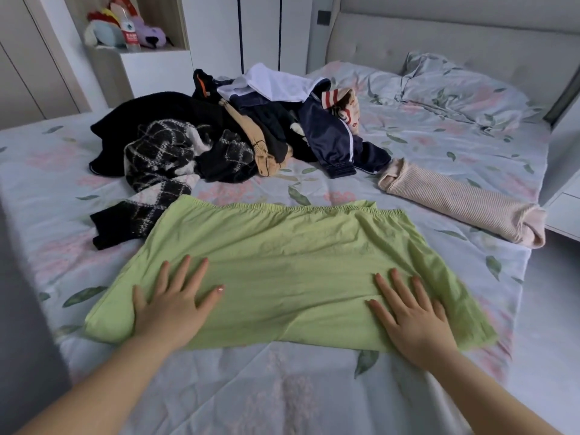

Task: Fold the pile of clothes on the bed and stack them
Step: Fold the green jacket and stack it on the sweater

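A light green garment (282,265) with an elastic waistband lies spread flat on the floral bed sheet (282,387) in front of me. My left hand (171,304) presses flat on its near left part, fingers straight and spread. Flat on the near right part lies my right hand (414,315), fingers straight too. Behind the garment sits the pile of unfolded clothes (238,136): a black and white knit, dark navy track pieces, a tan item and a white one. A folded beige ribbed garment (464,204) lies to the right.
A pillow (455,86) in the same floral fabric lies at the head of the bed by the padded headboard (439,36). A white shelf unit with plush toys (125,29) stands behind the pile. The bed's right edge drops to a grey floor.
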Motion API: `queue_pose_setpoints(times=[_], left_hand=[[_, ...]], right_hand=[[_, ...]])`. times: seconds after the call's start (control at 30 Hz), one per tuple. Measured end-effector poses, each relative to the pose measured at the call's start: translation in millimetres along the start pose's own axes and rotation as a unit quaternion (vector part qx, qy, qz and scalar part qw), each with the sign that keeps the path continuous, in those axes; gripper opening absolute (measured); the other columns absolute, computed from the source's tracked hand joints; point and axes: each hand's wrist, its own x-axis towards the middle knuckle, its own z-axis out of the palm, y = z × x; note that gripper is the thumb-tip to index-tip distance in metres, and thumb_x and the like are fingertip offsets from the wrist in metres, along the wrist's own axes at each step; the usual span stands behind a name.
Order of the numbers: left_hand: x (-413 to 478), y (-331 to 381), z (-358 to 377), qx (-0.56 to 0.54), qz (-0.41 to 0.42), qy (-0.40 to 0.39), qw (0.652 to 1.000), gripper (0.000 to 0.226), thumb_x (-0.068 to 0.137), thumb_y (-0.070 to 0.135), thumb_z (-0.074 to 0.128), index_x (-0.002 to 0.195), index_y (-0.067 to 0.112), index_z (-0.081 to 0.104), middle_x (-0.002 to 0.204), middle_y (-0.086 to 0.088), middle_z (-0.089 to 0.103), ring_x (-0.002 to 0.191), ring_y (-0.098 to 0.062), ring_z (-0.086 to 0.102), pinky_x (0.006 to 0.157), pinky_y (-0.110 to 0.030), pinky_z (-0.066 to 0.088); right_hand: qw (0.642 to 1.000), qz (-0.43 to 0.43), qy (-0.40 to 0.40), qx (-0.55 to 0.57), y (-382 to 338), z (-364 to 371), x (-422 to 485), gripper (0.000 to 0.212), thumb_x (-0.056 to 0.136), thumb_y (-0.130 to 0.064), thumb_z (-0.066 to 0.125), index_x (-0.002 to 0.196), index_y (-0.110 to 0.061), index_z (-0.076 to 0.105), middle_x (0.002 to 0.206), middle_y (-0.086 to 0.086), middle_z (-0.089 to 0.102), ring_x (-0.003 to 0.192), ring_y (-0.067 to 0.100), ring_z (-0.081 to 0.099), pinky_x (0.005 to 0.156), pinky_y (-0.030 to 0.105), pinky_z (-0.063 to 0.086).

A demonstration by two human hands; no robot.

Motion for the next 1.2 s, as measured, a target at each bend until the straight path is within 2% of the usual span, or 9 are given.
queue_pose_setpoints(times=[0.33, 0.4, 0.53, 0.63, 0.7, 0.8, 0.9, 1.07, 1.2], left_hand=[[7.7, -45.3, -11.6, 0.039, 0.013, 0.041, 0.998, 0.071, 0.086, 0.07, 0.003, 0.153, 0.047, 0.002, 0.164, 0.015, -0.004, 0.151, -0.013, -0.001, 0.121, -0.041, 0.008], [4.2, -44.3, -20.0, 0.055, -0.006, 0.064, 0.996, 0.067, 0.091, 0.07, 0.022, 0.152, 0.041, 0.025, 0.165, 0.008, 0.009, 0.151, -0.02, 0.01, 0.117, -0.045, 0.014], [-8.8, -84.3, -36.2, 0.048, -0.138, 0.12, 0.982, 0.065, 0.081, 0.074, 0.05, 0.123, 0.025, 0.057, 0.132, -0.015, 0.051, 0.117, -0.042, 0.047, 0.093, -0.051, 0.043], [-28.0, -118.7, -48.9, -0.171, -0.228, 0.043, 0.958, 0.078, 0.059, 0.083, 0.058, 0.079, 0.008, 0.066, 0.074, -0.012, 0.066, 0.072, -0.034, 0.062, 0.065, -0.037, 0.05], [-38.8, -129.7, -51.8, -0.285, -0.218, -0.012, 0.933, 0.056, 0.068, 0.065, 0.069, 0.063, 0.01, 0.068, 0.047, 0.0, 0.06, 0.048, -0.024, 0.055, 0.055, -0.029, 0.045], [-41.0, -154.0, -44.4, -0.383, -0.232, -0.057, 0.892, 0.029, 0.077, 0.021, 0.079, 0.085, -0.002, 0.064, 0.049, -0.008, 0.06, 0.053, -0.026, 0.052, 0.058, -0.03, 0.043], [-43.3, -161.8, -31.9, -0.411, -0.232, -0.037, 0.881, 0.027, 0.073, 0.015, 0.083, 0.088, 0.003, 0.065, 0.055, -0.007, 0.066, 0.055, -0.023, 0.055, 0.055, -0.023, 0.046], [-50.8, -164.5, -35.6, -0.461, -0.234, -0.039, 0.855, 0.028, 0.052, 0.04, 0.085, 0.069, 0.021, 0.073, 0.072, -0.011, 0.071, 0.066, -0.02, 0.062, 0.069, -0.027, 0.053], [-54.6, -165.8, -41.2, -0.476, -0.251, -0.1, 0.837, 0.047, 0.052, 0.05, 0.087, 0.077, 0.014, 0.071, 0.067, -0.007, 0.062, 0.054, -0.011, 0.054, 0.062, -0.021, 0.052]], right_hand=[[1.0, 0.014, -0.02, -0.017, 34.9, -9.4, 0.8, 0.066, 0.087, -0.07, 0.005, 0.145, -0.051, -0.02, 0.161, -0.017, -0.019, 0.151, 0.017, -0.013, 0.123, 0.036, 0.005], [1.0, 0.013, 0.011, 0.026, 31.6, -17.3, 4.8, 0.064, 0.095, -0.061, 0.031, 0.154, -0.041, 0.015, 0.164, -0.01, 0.001, 0.152, 0.022, 0.003, 0.121, 0.04, 0.011], [0.977, 0.045, 0.195, 0.076, 48.6, -38.7, 4.0, 0.043, 0.082, -0.034, 0.075, 0.12, -0.015, 0.069, 0.133, 0.017, 0.058, 0.118, 0.044, 0.049, 0.095, 0.052, 0.045], [0.978, 0.153, 0.129, 0.061, 76.0, -53.6, -5.5, 0.036, 0.081, -0.044, 0.072, 0.103, -0.015, 0.069, 0.107, 0.019, 0.064, 0.095, 0.041, 0.059, 0.082, 0.047, 0.052], [0.971, 0.201, 0.067, 0.113, 87.6, -59.0, -13.4, 0.035, 0.08, -0.046, 0.074, 0.088, -0.014, 0.065, 0.091, 0.015, 0.068, 0.074, 0.034, 0.064, 0.076, 0.045, 0.055], [0.935, 0.224, 0.033, 0.272, 100.6, -57.5, -23.5, 0.035, 0.075, -0.031, 0.084, 0.082, -0.002, 0.064, 0.071, 0.013, 0.066, 0.056, 0.028, 0.064, 0.058, 0.037, 0.056], [0.917, 0.216, -0.009, 0.336, 111.1, -54.9, -30.4, 0.034, 0.074, -0.019, 0.086, 0.076, 0.008, 0.065, 0.06, 0.014, 0.061, 0.058, 0.026, 0.056, 0.063, 0.04, 0.051], [0.92, 0.232, -0.028, 0.315, 112.8, -63.1, -34.5, 0.031, 0.074, -0.026, 0.085, 0.066, 0.001, 0.071, 0.052, 0.012, 0.054, 0.054, 0.024, 0.05, 0.056, 0.038, 0.053], [0.916, 0.258, -0.108, 0.287, 121.0, -66.3, -34.2, 0.05, 0.065, -0.047, 0.086, 0.075, -0.001, 0.071, 0.058, 0.007, 0.035, 0.055, 0.019, 0.027, 0.046, 0.023, 0.02]])
